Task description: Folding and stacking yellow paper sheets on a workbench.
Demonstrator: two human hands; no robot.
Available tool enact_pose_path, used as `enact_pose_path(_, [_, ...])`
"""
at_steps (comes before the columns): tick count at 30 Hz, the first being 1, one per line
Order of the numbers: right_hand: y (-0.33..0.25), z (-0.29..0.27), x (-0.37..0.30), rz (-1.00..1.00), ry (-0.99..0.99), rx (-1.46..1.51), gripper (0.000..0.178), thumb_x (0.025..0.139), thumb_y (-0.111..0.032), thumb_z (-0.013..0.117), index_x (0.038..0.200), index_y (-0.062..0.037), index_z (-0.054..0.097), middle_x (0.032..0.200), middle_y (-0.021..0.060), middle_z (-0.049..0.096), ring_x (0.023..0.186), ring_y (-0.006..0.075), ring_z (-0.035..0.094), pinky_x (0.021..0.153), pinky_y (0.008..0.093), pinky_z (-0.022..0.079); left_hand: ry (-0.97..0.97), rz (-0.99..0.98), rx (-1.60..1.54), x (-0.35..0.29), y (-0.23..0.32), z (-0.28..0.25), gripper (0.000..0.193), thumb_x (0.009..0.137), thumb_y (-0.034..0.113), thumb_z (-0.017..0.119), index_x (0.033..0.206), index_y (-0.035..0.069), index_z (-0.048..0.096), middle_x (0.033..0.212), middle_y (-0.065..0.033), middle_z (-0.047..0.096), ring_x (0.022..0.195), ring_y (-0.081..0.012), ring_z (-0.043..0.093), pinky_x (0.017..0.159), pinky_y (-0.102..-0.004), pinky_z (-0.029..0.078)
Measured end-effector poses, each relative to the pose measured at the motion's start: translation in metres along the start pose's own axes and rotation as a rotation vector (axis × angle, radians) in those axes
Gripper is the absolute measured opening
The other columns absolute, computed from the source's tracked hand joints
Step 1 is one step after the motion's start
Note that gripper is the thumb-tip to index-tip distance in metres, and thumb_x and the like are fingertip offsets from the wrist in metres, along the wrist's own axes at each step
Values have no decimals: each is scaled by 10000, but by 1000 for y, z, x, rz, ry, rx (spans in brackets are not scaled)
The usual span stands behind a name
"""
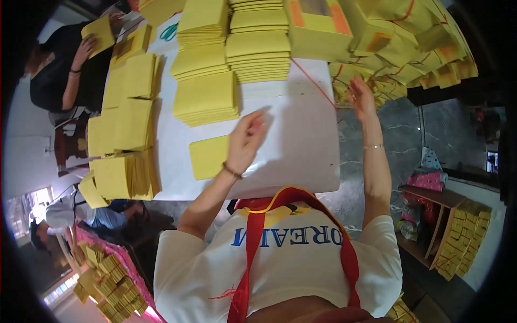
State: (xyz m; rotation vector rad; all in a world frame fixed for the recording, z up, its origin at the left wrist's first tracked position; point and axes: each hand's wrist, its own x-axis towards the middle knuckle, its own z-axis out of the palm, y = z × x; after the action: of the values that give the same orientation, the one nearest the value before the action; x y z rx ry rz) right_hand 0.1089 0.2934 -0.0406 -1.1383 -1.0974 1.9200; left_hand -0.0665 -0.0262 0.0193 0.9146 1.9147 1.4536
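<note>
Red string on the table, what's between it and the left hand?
Only white tabletop lies between the red string and the left hand; the head view shows that stretch bare.

Glaring window [28,209]; soft shadows; distorted edges

a pink bundle [426,182] sits atop a brown cabinet [442,197] at right.

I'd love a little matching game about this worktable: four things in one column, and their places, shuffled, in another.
Things
1. bare left hand
2. bare right hand
3. teal-handled scissors
4. thin red cord

Places
A. left of the tall, yellow paper stacks
B. beyond the white table's right edge
C. across the table's far right corner
D. beside a flat yellow paper packet

Pairs: 1-D, 2-B, 3-A, 4-C
</note>
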Motion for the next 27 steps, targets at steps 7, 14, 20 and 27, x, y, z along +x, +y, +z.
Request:
enact_pose_path(7, [1, -14, 88, 162, -86, 41, 521, 866, -347, 553, 1308, -116, 400, 1212, 45, 487, 1140, 187, 419, 958, 420, 312, -41, -119, -487, 127, 1, 138, 464, 870, 225, 564, 1268, 25, 435, 1220, -136, 490, 1159, -229, 435, 970, -318, 335])
enact_pose_path(14, [37, 16, 131, 457, -106, 105, 694, 845, -553, 478, 1322, -60, 371, 1312, 112, 428, 1204, 235, 385, 976, 437, 280, 316, 666, 647, 245, 93, 93, 401, 802, 267, 588, 1161, 101, 524, 1197, -150, 475, 1119, -347, 420, 944, -464, 330])
enact_pose_path(20, [60, 8, 180, 493, -190, 78, 732, 869, -630, 293, 1376, -102, 286, 1367, 97, 356, 1224, 253, 334, 991, 470, 216, 213, 705, 1267, 297, 84, 102, 669, 748, 307, 645, 1334, 165, 356, 1326, -197, 363, 1213, -437, 309, 937, -556, 316])
enact_pose_path(27, [25, 30, 172, 338, -255, -24, 609, 887, -615, 275, 1295, -180, 397, 1219, 3, 487, 1096, 183, 430, 942, 440, 252, -117, 274, 439, 325, 54, 76, 730, 803, 252, 663, 1393, 143, 248, 1343, -85, 384, 1063, -226, 502, 790, -301, 465])
